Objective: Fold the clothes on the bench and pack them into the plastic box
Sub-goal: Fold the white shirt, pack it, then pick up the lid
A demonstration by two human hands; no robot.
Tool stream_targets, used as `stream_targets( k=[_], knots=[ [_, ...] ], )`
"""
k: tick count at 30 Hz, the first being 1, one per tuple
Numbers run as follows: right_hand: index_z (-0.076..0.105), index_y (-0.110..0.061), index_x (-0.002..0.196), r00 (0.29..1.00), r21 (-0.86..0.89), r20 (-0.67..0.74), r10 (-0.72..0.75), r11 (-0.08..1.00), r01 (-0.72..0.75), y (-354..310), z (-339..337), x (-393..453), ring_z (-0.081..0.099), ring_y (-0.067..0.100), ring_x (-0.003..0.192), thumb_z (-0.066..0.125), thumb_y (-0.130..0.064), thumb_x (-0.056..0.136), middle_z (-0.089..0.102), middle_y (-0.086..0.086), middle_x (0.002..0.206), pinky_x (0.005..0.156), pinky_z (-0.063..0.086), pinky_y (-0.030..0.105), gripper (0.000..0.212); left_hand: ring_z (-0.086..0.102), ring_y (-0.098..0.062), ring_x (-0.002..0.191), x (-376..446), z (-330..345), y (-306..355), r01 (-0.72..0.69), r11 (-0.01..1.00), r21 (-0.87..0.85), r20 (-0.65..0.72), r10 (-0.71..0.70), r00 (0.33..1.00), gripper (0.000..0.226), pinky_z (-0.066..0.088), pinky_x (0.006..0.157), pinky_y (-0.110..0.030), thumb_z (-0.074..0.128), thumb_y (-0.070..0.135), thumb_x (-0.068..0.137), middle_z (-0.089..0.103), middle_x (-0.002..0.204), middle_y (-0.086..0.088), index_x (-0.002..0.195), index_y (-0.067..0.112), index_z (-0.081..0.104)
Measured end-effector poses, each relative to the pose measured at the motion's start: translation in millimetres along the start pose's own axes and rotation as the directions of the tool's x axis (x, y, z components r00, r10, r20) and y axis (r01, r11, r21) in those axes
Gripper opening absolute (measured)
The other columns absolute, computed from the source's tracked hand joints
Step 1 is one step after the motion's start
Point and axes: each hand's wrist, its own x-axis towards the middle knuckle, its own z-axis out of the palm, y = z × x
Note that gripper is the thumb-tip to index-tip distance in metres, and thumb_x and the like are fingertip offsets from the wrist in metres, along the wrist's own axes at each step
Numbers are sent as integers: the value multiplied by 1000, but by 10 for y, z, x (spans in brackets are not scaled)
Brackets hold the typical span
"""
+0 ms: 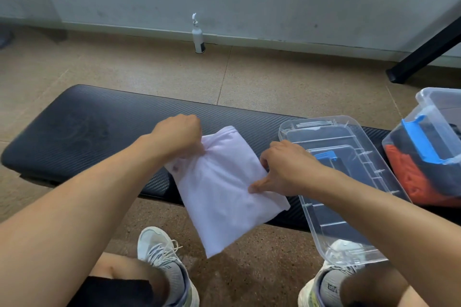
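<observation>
Head view: a folded pale pink cotton garment lies across the black padded bench, its near corner overhanging toward six o'clock. The left hand pinches its ten-o'clock edge with curled fingers; the right hand grips its three-o'clock edge, thumb pressing on top. At three o'clock sits the clear plastic lid, beyond it the clear plastic box holding orange and dark clothes.

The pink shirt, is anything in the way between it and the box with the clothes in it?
Yes. The clear lid lies on the bench, right between the folded pink shirt and the plastic box. The shirt must go over it.
</observation>
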Motion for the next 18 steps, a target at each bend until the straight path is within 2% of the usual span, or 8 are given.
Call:
stream_targets(
  k=[2, 4, 6, 8, 10, 12, 14, 18],
  knots=[
    [59, -17, 71, 999, 90, -32, -41, 995, 44, -3, -6, 23, 53, 27, 84, 75, -43, 70, 58, 1, 78, 67, 44, 37, 31, 61, -20, 90, 29, 1, -82, 21, 993, -120, 54, -15, 998, 42, 47, 69, -34, 79, 35, 73, 66, 99, 4, 108, 22, 59],
    [48, -22, 72, 990, 213, -142, -20, 976, 50, 34, -57, 55, 54, 30, 81, 64, -25, 72, 55, -3, 73, 65, 44, 37, 17, 58, -20, 104, 68, -5, -142, -26, 973, -230, 77, 45, 996, 75, 49, 81, -36, 87, 35, 67, 63, 115, 3, 131, 25, 49],
    [42, -26, 77, 955, 349, -293, 44, 935, 64, 115, -136, 85, 53, 30, 76, 56, -17, 75, 55, -4, 74, 64, 46, 39, 16, 49, -22, 125, 84, -10, -168, -110, 924, -367, 60, 142, 988, 108, 43, 100, -36, 92, 30, 64, 51, 138, 0, 152, 31, 29],
    [48, -29, 87, 907, 368, -419, 46, 922, 124, 211, -231, 103, 57, 28, 75, 55, -14, 79, 62, -5, 79, 64, 50, 42, 18, 52, -20, 125, 71, -7, -156, -145, 827, -544, 63, 213, 975, 116, 43, 99, -30, 93, 24, 64, 46, 141, 2, 155, 40, 21],
    [55, -31, 95, 880, 322, -476, 10, 933, 163, 278, -285, 101, 60, 25, 78, 58, -15, 83, 66, -9, 85, 67, 52, 43, 20, 63, -15, 108, 67, 16, -127, -160, 743, -650, 42, 245, 969, 97, 53, 90, -29, 91, 22, 66, 57, 130, 8, 144, 45, 39],
    [58, -32, 101, 863, 287, -505, -5, 942, 173, 297, -295, 94, 62, 24, 83, 61, -18, 85, 68, -12, 92, 70, 52, 42, 21, 66, -10, 93, 83, 37, -90, -189, 733, -653, -19, 234, 972, 54, 56, 77, -29, 87, 20, 68, 69, 106, 10, 115, 34, 63],
    [58, -33, 106, 882, 295, -472, -7, 941, 165, 303, -264, 88, 63, 22, 87, 65, -23, 85, 66, -16, 95, 73, 52, 40, 24, 63, -12, 77, 105, 55, -58, -227, 755, -615, -74, 231, 970, 26, 52, 64, -29, 83, 15, 71, 69, 85, 6, 88, 20, 64],
    [53, -38, 117, 970, 216, -243, 29, 976, 24, 314, -214, 11, 60, 24, 98, 77, -34, 75, 65, -6, 106, 74, 45, 35, 49, 49, -11, 63, 126, 111, -63, -255, 762, -595, -107, 239, 965, 26, 40, 56, -29, 77, 11, 73, 58, 70, 8, 72, 21, 53]
  ],
)
